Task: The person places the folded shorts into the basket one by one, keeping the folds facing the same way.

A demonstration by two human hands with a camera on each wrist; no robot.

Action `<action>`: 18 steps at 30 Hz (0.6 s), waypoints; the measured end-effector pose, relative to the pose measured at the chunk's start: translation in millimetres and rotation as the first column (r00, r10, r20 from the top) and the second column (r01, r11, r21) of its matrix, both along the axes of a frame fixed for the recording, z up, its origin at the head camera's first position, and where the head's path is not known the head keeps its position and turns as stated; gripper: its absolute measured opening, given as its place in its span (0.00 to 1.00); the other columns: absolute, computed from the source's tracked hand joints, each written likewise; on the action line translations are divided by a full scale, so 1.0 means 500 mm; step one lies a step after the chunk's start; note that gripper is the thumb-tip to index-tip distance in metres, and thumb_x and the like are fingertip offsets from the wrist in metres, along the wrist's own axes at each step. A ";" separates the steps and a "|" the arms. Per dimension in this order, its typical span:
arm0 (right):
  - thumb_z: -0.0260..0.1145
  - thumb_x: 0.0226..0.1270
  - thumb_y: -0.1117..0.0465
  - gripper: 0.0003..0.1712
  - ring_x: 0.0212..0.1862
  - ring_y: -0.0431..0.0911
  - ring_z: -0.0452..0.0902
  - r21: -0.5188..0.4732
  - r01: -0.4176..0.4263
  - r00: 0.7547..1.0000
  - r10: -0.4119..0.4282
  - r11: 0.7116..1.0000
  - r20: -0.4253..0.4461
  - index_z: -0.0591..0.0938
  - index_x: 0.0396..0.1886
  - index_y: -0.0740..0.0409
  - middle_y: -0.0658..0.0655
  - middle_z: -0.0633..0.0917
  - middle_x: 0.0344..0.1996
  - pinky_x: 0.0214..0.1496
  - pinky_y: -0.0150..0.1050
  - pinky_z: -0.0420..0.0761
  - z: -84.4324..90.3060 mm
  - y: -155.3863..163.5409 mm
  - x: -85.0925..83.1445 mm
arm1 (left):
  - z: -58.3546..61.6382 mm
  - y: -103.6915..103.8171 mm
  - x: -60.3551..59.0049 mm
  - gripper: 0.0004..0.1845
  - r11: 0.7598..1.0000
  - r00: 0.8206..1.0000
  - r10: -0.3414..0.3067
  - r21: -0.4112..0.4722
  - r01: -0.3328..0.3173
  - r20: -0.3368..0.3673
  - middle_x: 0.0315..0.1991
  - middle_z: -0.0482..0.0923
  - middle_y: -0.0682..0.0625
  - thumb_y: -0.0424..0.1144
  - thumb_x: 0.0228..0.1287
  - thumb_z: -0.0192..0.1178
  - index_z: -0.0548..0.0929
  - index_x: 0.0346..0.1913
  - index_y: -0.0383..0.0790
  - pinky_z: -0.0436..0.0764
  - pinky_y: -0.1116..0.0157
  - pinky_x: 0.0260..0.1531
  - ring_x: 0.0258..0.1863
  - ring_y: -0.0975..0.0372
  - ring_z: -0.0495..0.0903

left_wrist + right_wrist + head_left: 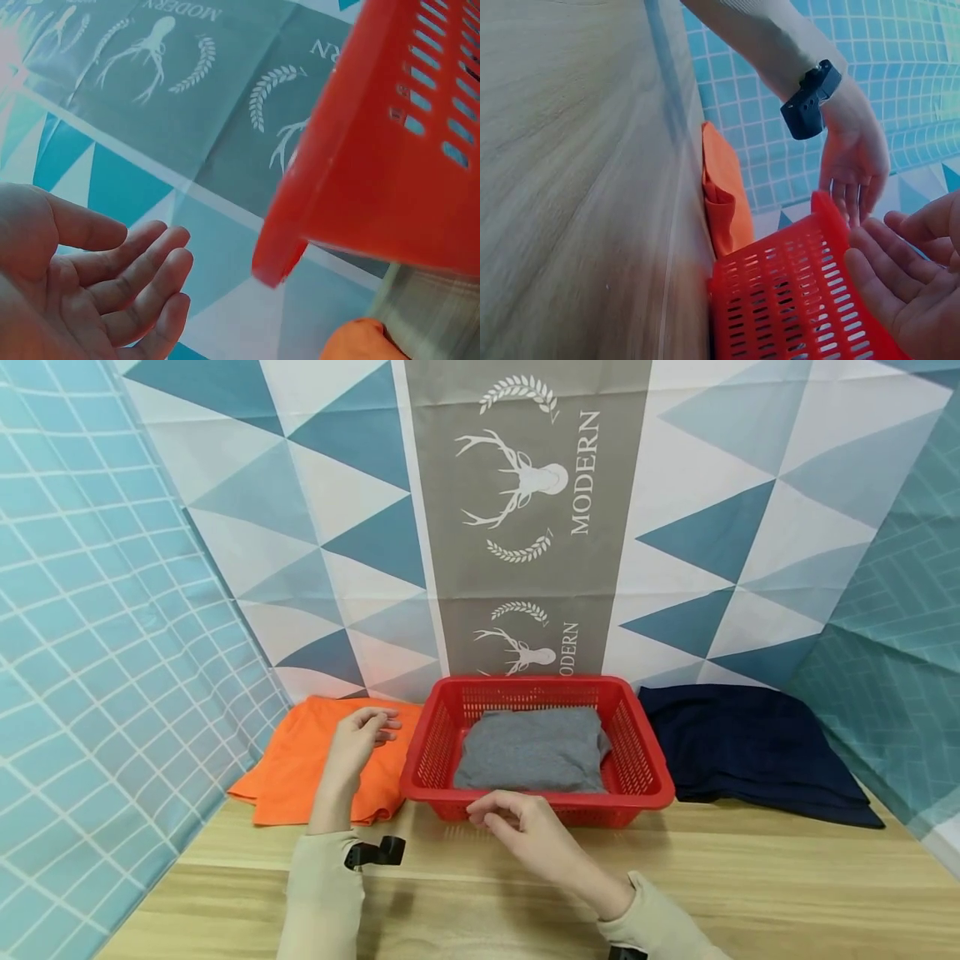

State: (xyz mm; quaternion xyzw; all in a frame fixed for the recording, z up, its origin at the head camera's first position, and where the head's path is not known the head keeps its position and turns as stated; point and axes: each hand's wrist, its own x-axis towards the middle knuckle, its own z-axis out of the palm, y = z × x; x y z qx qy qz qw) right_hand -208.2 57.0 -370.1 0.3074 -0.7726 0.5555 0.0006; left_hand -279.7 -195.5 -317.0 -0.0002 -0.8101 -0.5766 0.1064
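My left hand [358,747] hovers above the folded orange cloth [288,772], just left of a red plastic basket [637,800]. Its fingers are loosely bent and hold nothing; the left wrist view shows the bare palm of this hand [112,285] apart from the basket wall [360,187]. At the basket's front rim is my right hand [536,839], fingers relaxed. In the right wrist view, this hand [922,277] is empty near the rim; whether it touches cannot be told. A folded grey cloth [532,747] lies inside the basket.
Folded dark navy cloth [742,752] lies right of the basket. All stand on a wooden table [465,902]. Behind rises a patterned backdrop [525,568], with a blue tiled-pattern sheet [97,610] along the left side.
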 end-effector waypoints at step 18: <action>0.57 0.66 0.60 0.13 0.51 0.44 0.76 0.045 -0.101 0.992 0.097 0.994 0.078 0.80 0.49 0.49 0.51 0.82 0.47 0.52 0.30 0.73 -0.005 -0.015 0.015 | -0.002 -0.010 0.008 0.17 0.997 1.000 -0.004 -0.083 0.004 0.002 0.42 0.79 0.38 0.40 0.69 0.44 0.76 0.51 0.33 0.75 0.70 0.40 0.32 0.67 0.78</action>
